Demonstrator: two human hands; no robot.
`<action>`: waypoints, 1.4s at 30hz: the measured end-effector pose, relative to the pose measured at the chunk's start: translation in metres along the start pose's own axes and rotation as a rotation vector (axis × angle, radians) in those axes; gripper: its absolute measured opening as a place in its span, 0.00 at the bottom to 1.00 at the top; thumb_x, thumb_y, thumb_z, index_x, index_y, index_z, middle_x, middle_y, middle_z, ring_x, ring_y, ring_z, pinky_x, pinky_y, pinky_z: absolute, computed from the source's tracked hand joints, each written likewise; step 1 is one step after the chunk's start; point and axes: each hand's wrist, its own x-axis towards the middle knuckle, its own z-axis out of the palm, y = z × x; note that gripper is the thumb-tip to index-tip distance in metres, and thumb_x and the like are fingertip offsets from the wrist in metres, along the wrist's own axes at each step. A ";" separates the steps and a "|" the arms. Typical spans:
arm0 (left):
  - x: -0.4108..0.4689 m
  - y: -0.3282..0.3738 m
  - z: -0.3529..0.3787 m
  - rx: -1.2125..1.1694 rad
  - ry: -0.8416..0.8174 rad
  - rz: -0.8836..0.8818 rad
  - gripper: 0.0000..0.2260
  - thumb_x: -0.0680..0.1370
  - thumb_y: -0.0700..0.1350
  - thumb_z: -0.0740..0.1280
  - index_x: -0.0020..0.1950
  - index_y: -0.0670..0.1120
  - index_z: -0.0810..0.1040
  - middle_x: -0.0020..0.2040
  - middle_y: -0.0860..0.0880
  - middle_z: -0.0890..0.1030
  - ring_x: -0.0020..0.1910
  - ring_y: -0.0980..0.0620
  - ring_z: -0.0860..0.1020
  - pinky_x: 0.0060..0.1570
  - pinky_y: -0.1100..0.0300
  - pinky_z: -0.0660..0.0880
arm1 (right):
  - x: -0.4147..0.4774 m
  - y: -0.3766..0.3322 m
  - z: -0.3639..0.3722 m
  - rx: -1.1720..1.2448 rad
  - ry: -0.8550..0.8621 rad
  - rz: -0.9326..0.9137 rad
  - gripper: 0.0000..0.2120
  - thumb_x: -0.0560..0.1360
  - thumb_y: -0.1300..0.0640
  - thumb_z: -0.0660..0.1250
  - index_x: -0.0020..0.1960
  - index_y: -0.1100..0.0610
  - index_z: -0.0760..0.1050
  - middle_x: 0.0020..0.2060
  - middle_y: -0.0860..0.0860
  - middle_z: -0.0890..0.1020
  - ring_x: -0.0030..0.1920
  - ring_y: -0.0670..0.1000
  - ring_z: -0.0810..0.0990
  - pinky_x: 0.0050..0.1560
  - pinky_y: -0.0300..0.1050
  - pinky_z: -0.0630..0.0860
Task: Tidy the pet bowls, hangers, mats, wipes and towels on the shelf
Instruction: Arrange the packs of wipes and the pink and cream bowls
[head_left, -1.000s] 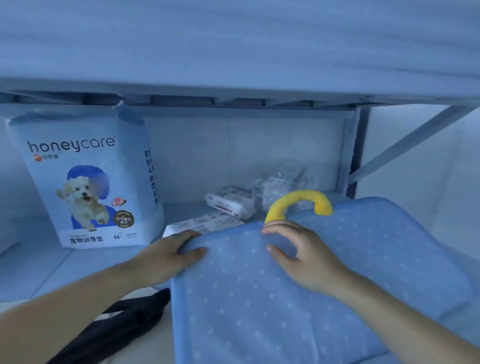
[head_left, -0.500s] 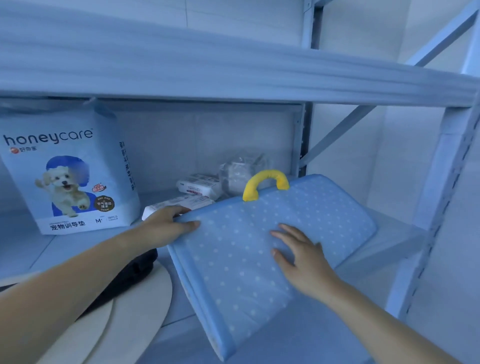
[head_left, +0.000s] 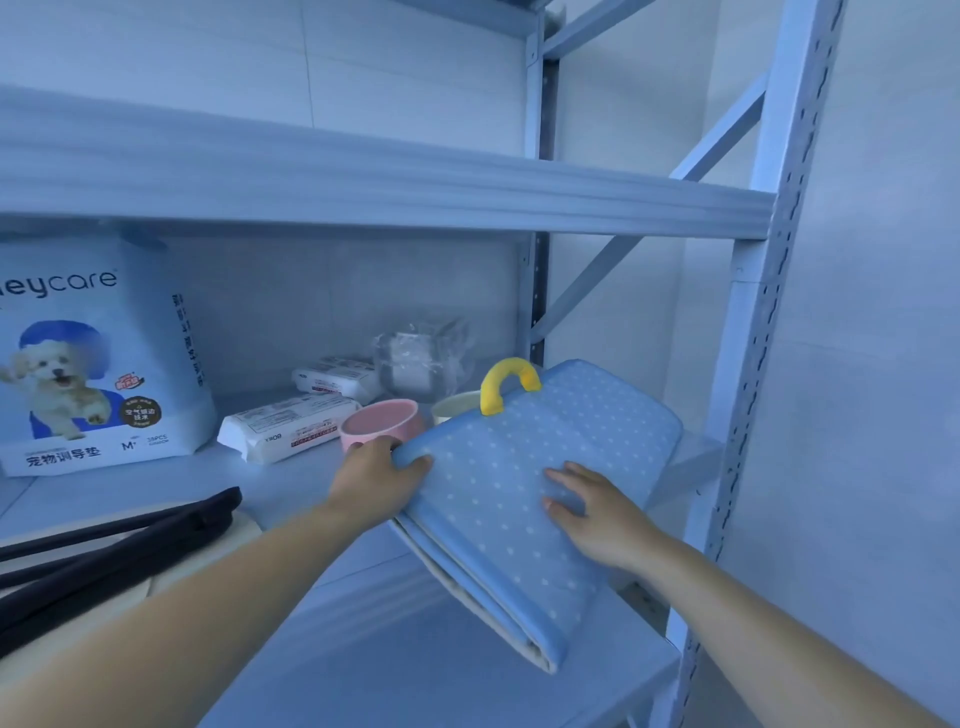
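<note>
A folded blue mat (head_left: 524, 467) with white dots and a yellow handle (head_left: 509, 383) lies tilted on the right end of the shelf, its near end hanging past the front edge. My left hand (head_left: 376, 470) grips the mat's left corner, thumb on top. My right hand (head_left: 597, 506) rests flat on the mat's top with fingers spread. A pink pet bowl (head_left: 379, 422) and a cream bowl (head_left: 454, 405) stand just behind the mat. Two white wipe packs (head_left: 285, 426) (head_left: 335, 378) lie behind them to the left.
A large honeycare pad bag (head_left: 98, 358) stands at the left of the shelf (head_left: 291, 486). A clear-wrapped bundle (head_left: 415, 358) sits at the back. Black hangers (head_left: 119, 540) lie on a cream board at the lower left. Shelf uprights (head_left: 753, 364) rise on the right, a shelf board overhead.
The view has lifted and pulled back from the shelf. The mat sits further right on the shelf, uncovering two bowls behind it. My right hand slid down the mat's top; my left keeps the corner.
</note>
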 end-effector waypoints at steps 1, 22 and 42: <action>-0.001 0.005 0.006 0.008 -0.004 -0.006 0.11 0.75 0.52 0.64 0.48 0.45 0.77 0.47 0.45 0.79 0.45 0.47 0.77 0.37 0.58 0.73 | 0.003 0.008 -0.003 -0.009 -0.028 0.015 0.24 0.79 0.44 0.58 0.73 0.44 0.60 0.76 0.45 0.55 0.76 0.48 0.51 0.74 0.53 0.52; 0.004 0.061 0.145 0.102 0.010 0.057 0.23 0.80 0.50 0.58 0.74 0.58 0.57 0.69 0.53 0.64 0.60 0.48 0.71 0.62 0.54 0.68 | 0.129 0.147 -0.079 -0.099 -0.282 -0.205 0.21 0.78 0.47 0.61 0.70 0.43 0.65 0.75 0.45 0.59 0.75 0.45 0.54 0.74 0.51 0.51; -0.018 0.109 0.196 0.368 0.078 0.015 0.17 0.81 0.51 0.52 0.69 0.63 0.65 0.74 0.55 0.59 0.66 0.50 0.67 0.60 0.58 0.70 | 0.069 0.143 -0.117 -0.263 -0.538 -0.341 0.45 0.64 0.30 0.67 0.75 0.40 0.53 0.76 0.42 0.47 0.76 0.45 0.45 0.76 0.50 0.46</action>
